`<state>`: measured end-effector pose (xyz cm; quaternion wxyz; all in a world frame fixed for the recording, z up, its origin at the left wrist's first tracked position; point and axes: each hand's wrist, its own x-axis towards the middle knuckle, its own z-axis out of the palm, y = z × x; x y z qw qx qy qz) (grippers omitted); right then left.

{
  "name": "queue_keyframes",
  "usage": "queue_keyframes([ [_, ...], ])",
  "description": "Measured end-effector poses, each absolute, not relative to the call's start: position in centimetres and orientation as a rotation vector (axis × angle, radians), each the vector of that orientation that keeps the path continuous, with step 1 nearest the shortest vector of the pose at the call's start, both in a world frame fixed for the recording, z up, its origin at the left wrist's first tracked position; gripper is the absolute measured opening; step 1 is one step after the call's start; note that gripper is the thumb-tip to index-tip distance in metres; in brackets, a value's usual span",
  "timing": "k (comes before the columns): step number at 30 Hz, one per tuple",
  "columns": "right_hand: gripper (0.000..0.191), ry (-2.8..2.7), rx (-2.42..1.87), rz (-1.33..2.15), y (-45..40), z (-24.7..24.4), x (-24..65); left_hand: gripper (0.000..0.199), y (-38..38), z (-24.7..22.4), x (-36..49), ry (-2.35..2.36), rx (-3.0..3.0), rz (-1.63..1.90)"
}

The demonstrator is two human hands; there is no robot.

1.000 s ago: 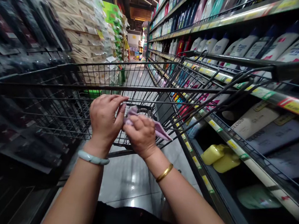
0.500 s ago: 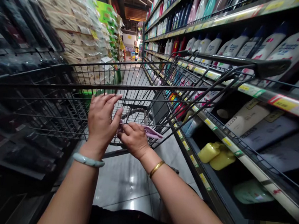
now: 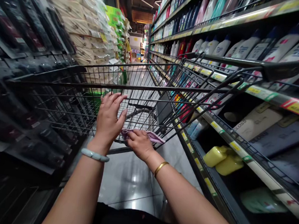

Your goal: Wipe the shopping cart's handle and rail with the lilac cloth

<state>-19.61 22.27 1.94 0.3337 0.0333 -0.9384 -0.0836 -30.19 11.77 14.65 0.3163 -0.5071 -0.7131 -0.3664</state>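
Observation:
A black wire shopping cart [image 3: 141,88] stands side-on in front of me. My left hand [image 3: 110,118] is at its near side wall, fingers apart and thumb out, with nothing seen in it; the fingertips are close to the wires, and whether they touch I cannot tell. Lower and to the right, my right hand [image 3: 139,144] is closed over a pinkish-purple cloth [image 3: 156,138], pressing it at the lower wires of the cart side. One end of the cloth sticks out to the right of the fingers. No goods show in the basket.
Shelves of shampoo bottles [image 3: 244,47] run along the right, with yellow bottles [image 3: 215,156] on a low shelf. Stacked tissue packs [image 3: 80,31] and hanging packaged goods [image 3: 23,19] line the left. The cart handle [image 3: 280,70] reaches close to the right shelf. Tiled floor [image 3: 132,180] lies below.
The scene has shifted slightly rightward in view. My right hand and the cloth sit a little lower, and more of the cloth shows above the fingers. The left hand keeps its spread pose.

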Motion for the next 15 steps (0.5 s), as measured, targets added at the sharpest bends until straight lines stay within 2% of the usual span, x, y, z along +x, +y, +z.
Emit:
queue_keyframes([
  [8,0.015,-2.238,-0.046,-0.224,23.4,3.7,-18.2,0.042,11.7,14.9,-30.3,-1.893,-1.338,-1.009],
  [15,0.013,-2.352,0.055,-0.271,23.3,2.7,-17.7,0.041,12.2,15.0,-29.8,-1.909,-1.269,-1.041],
])
